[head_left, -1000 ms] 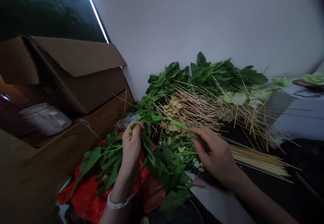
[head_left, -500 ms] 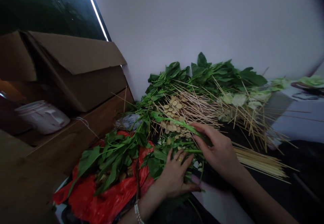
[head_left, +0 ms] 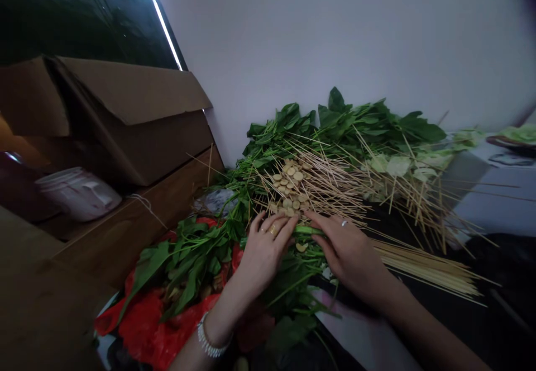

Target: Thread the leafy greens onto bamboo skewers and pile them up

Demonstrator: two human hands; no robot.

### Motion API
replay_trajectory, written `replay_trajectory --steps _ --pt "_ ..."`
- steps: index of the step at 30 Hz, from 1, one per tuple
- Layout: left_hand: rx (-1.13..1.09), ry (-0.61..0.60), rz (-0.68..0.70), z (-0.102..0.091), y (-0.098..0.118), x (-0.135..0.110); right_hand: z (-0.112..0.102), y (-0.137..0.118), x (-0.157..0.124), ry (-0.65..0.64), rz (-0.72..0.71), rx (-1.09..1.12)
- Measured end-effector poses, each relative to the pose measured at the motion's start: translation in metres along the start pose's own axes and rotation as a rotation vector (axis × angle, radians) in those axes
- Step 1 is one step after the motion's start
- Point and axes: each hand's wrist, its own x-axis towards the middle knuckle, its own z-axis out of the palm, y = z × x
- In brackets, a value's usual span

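Note:
A leafy green's stem [head_left: 307,229] runs between my two hands, just in front of the pale round slices. My right hand [head_left: 349,251], with a ring on it, pinches the stem's right part between thumb and fingers. My left hand [head_left: 266,248] is bent over the stem's left end, fingertips closed near it; its thumb is hidden. Below both hands lie loose leafy greens [head_left: 288,281] with thin stalks. The pale round slices [head_left: 292,184] sit on thin wooden skewers [head_left: 330,184], right beyond my fingertips.
A red plastic bag [head_left: 154,326] with greens on it lies at front left. Skewered pale leaves [head_left: 397,165] are at right, above a bundle of skewers [head_left: 431,270]. More greens [head_left: 368,122] line the wall. A cardboard box [head_left: 138,114] and white tub [head_left: 79,192] stand left.
My left hand has risen from the loose greens to the stem's left end. My right hand has lowered slightly with the stem, which now lies between both hands.

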Motion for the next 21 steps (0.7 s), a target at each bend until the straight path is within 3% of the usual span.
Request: replay_trajectory --steps 3,10,15,21 --pt "0.035 -0.139 -0.008 0.006 0.002 -0.005 -0.001 -0.003 0.0 -0.103 -0.019 -0.043" --pt "0.059 -0.277 0.04 0.012 0.021 -0.009 0.011 -0.016 -0.002 -0.415 -0.012 -0.271" --pt "0.027 -0.388 -0.044 0.017 0.03 -0.008 0.015 -0.024 -0.005 -0.595 0.037 -0.371" --pt "-0.314 -0.254 -0.208 0.016 0.028 -0.015 0.01 -0.016 -0.008 -0.498 -0.06 -0.126"
